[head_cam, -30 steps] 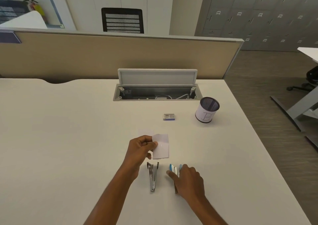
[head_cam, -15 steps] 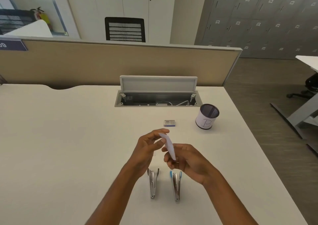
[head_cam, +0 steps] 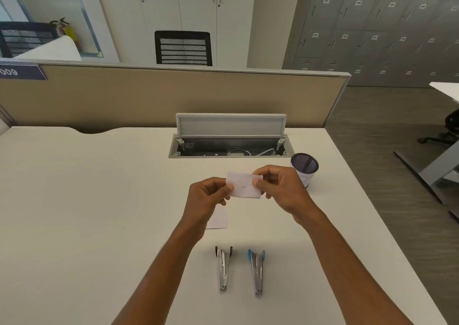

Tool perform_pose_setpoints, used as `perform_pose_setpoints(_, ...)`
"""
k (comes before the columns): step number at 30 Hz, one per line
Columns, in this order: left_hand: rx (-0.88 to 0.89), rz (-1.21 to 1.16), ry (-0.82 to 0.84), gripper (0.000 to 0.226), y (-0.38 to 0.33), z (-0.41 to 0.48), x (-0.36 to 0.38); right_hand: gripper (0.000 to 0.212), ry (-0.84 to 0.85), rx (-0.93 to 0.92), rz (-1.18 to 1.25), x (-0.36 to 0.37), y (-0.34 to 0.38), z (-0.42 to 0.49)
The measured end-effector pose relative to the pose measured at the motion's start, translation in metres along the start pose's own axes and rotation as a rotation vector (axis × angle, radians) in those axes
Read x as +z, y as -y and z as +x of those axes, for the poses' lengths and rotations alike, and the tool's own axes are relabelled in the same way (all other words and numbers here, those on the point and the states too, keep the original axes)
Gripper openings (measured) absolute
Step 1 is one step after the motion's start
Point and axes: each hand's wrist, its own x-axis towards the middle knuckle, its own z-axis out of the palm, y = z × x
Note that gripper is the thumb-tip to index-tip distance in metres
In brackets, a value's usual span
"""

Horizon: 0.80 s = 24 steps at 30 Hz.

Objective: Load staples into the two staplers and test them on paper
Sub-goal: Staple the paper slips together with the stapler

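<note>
stapled paper slip (head_cam: 244, 188) held aloft; two staplers (head_cam: 223, 267) (head_cam: 256, 271) flat, side by side.

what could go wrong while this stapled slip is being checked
1. The left hand and right hand pinch the paper slip only at its ends; pulling could tear it at the staple.
2. Only one staple shows, so the black-tipped stapler or the blue-tipped stapler may go untested.
</note>
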Motion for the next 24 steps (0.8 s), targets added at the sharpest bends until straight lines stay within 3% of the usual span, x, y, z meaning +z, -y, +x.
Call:
perform_pose_setpoints(11,0.115,0.058,-0.117,0.016,0.008,-0.003,-0.001,0.032,-0.018,-0.078,0.043,0.006,-0.003,-0.005)
perform_pose_setpoints(19,0.039,-0.070,-0.069,0.031,0.007,-0.003,0.001,0.026,-0.040,-0.040,0.092,0.007,-0.007,0.000)
perform_pose_setpoints(24,0.066,-0.063,-0.128,0.017,0.010,-0.007,0.002,0.017,0.032,0.038,0.158,0.004,-0.012,-0.003)
